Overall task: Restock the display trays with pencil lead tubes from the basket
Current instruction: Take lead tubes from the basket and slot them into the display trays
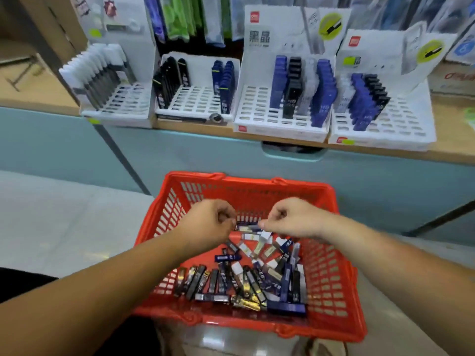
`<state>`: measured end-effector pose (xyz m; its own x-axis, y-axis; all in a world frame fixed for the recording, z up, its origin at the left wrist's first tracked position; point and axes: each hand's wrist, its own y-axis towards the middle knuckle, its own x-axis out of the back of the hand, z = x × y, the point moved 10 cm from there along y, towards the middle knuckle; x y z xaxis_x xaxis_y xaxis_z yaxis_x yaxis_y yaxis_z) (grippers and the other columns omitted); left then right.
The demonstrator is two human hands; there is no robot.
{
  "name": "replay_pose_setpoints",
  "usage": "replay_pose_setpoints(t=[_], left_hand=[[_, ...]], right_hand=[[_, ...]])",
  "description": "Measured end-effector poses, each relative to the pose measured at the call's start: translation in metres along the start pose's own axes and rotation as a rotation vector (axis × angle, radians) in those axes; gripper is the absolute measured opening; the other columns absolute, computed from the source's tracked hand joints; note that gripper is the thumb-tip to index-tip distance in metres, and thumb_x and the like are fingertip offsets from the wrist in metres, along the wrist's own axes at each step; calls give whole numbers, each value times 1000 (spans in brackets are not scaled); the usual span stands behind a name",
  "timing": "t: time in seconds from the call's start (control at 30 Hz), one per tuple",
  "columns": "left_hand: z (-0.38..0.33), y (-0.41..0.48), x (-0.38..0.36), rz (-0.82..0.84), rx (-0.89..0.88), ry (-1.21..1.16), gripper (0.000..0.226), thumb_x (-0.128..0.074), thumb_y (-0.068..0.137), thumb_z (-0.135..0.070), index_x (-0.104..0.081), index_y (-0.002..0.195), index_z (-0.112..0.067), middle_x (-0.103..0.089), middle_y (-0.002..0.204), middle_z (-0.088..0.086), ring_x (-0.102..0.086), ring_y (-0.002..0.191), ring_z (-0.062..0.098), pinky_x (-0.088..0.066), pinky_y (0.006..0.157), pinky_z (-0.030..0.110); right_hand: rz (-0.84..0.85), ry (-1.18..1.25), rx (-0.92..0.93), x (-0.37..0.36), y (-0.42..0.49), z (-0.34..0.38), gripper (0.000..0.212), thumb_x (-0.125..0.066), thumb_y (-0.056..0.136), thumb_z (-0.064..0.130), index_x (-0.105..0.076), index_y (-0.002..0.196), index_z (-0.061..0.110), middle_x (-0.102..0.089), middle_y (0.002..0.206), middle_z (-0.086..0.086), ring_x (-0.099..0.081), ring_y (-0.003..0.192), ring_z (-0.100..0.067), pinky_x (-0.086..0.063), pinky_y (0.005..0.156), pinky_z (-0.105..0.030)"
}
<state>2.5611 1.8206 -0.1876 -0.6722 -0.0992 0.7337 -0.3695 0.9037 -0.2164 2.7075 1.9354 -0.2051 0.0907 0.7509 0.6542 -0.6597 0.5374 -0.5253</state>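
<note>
A red basket (331, 268) sits low in front of me, holding several loose pencil lead tubes (246, 281) in blue, black and clear. Both hands hover over its far half. My left hand (208, 224) is curled and its fingertips pinch one end of a dark blue tube (248, 224). My right hand (290, 219) is curled too and pinches the tube's other end. Several white slotted display trays stand on the wooden shelf above: far left (128, 109), second (195, 104), third (257, 116) and far right (401, 124), each partly filled with upright tubes.
The wooden shelf (449, 152) tops a pale blue-green cabinet (180, 155) behind the basket. Hanging packaged goods (180, 19) fill the wall above the trays. Grey floor (64, 217) lies to the left of the basket.
</note>
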Motion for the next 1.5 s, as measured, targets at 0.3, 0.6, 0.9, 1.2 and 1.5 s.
replay_pose_setpoints(t=[0.3, 0.6, 0.9, 1.2, 1.5], left_hand=[[184, -14, -88, 379, 536, 89, 51, -69, 93, -40, -56, 135, -15, -63, 128, 7, -63, 115, 27, -51, 93, 31], [228, -36, -148, 547, 750, 58, 115, -81, 71, -67, -21, 160, -25, -17, 163, 18, -31, 148, 39, -34, 121, 49], [223, -22, -154, 511, 744, 147, 119, -93, 65, -53, -22, 153, -19, -29, 151, 14, -43, 139, 35, -44, 113, 47], [226, -24, -168, 424, 814, -241, 100, -98, 64, -20, -37, 143, -13, -53, 124, 3, -54, 125, 28, -49, 105, 38], [202, -26, -190, 552, 790, -293, 83, -97, 62, -19, -48, 128, -16, -62, 125, 8, -61, 117, 29, -51, 105, 47]], right_hand=[[96, 237, -612, -141, 28, -130, 135, -72, 60, 88, -17, 162, 18, -22, 168, -10, -32, 150, -34, -33, 121, -46], [-126, 122, -858, -160, 37, -164, 142, -80, 62, 78, 4, 163, 25, -7, 167, -15, -17, 152, -42, -30, 120, -55], [-120, 29, -908, -166, 29, -162, 125, -84, 68, 66, -14, 159, 15, -26, 152, -17, -32, 140, -36, -42, 108, -46], [-103, 282, -984, -177, 20, -174, 97, -88, 65, 62, -43, 132, 10, -49, 114, -12, -53, 100, -30, -46, 81, -32], [-138, 470, -922, -196, 31, -175, 147, -96, 42, 62, -17, 157, 14, -35, 159, -15, -43, 140, -43, -43, 110, -59]])
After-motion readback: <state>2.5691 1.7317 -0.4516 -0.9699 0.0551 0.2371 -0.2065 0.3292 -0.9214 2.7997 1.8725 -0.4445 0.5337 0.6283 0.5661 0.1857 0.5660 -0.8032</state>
